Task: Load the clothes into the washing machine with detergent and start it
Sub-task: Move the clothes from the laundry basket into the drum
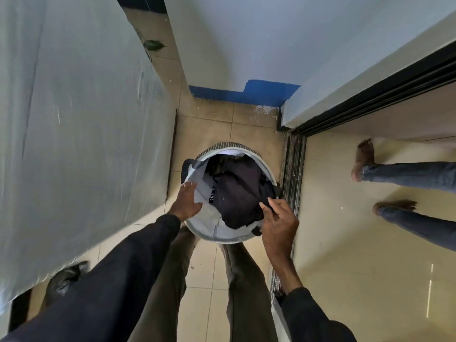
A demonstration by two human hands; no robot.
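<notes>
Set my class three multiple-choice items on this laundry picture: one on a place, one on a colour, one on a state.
1. Where does the laundry basket stand?
A. on a shelf
B. on a chair
C. on the tiled floor, before the person's legs

2. What colour is the skirting strip at the foot of the far wall?
A. red
B. blue
C. green

3. What is the right hand doing?
A. pinching dark cloth at the basket's rim
B. hanging idle
C. pressing flat on a door

Answers: 1 C, floor tiles surround the basket; 2 B, the strip is plainly blue; 3 A, thumb and fingers close on the cloth's edge.
</notes>
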